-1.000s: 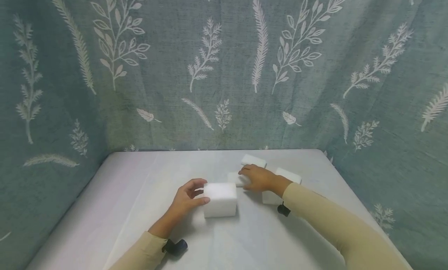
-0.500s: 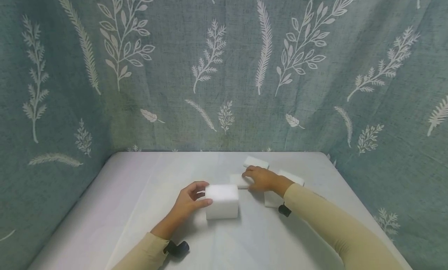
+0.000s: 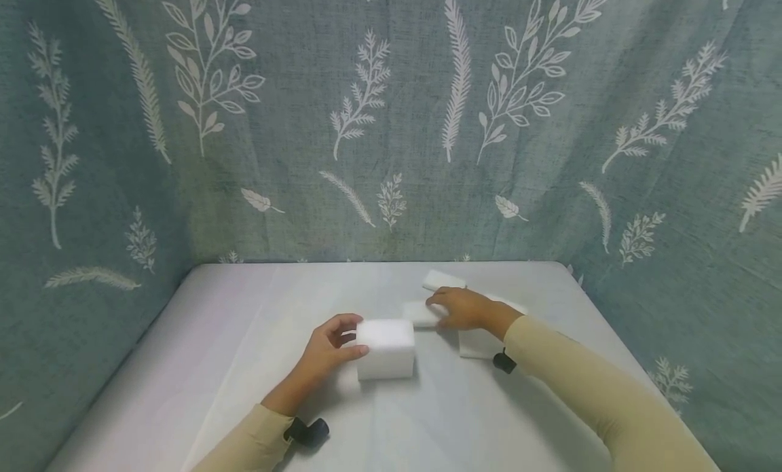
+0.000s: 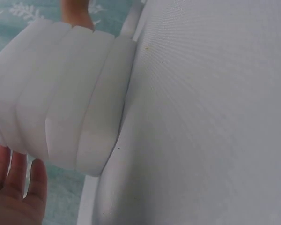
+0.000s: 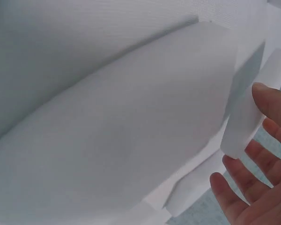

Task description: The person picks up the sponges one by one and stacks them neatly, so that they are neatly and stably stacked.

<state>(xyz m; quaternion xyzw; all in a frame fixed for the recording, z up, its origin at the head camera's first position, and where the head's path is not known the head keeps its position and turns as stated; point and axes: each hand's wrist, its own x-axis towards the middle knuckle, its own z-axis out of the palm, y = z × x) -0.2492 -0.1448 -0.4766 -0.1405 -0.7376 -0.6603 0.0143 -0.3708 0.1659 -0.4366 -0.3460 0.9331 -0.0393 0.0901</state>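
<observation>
A stack of several flat white sponges (image 3: 385,350) stands on the white table; its layers show in the left wrist view. My left hand (image 3: 326,350) holds the left end, thumb at the front edge and fingers farther back. Behind and right of the stack, my right hand (image 3: 461,309) reaches over a single white sponge (image 3: 417,314). In the right wrist view the thumb lies on one face of that sponge (image 5: 243,122), with fingers (image 5: 257,159) along the opposite side. The right hand and forearm partly hide another white block (image 3: 479,345).
Farther back lies one more flat white sponge (image 3: 444,280). Patterned green curtains (image 3: 366,207) hang behind the table (image 3: 275,302) and on both sides. A dark wrist camera (image 3: 308,432) sits at the left cuff, and another (image 3: 504,361) at the right.
My right hand has shifted slightly to the right, with the single sponge moving a little the same way. The left hand and the stack stay where they were.
</observation>
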